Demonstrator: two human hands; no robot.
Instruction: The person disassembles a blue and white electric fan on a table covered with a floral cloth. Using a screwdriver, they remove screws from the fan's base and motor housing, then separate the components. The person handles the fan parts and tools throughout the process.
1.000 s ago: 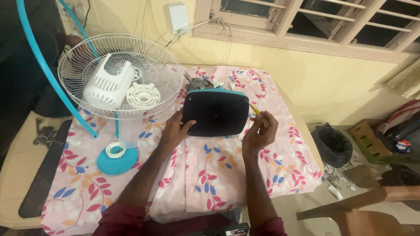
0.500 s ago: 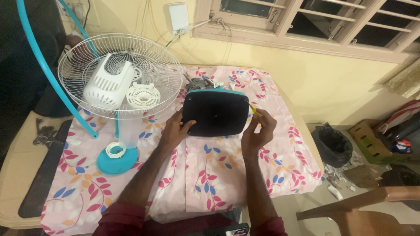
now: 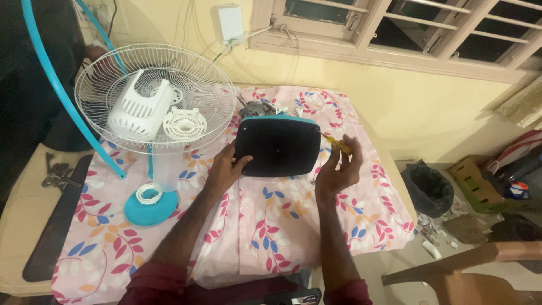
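While the left hand (image 3: 223, 169) steadies the dark rounded-square plastic fan base (image 3: 278, 146) on the floral worktop (image 3: 282, 226), the right hand's (image 3: 334, 169) fingers should keep pinching the yellow-handled screwdriver (image 3: 337, 143) squarely against its edge.

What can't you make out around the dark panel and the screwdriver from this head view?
- Screwdriver: only the yellow handle shows; the right hand and the dark panel hide its tip.
- Screw or fastener at the panel's edge: too small to tell.
- Motor parts behind the panel: mostly hidden by it.
- Left hand: fingertips rest on the panel's left edge; the grip underneath is hidden.
- Blue ring: cut off by the top edge.
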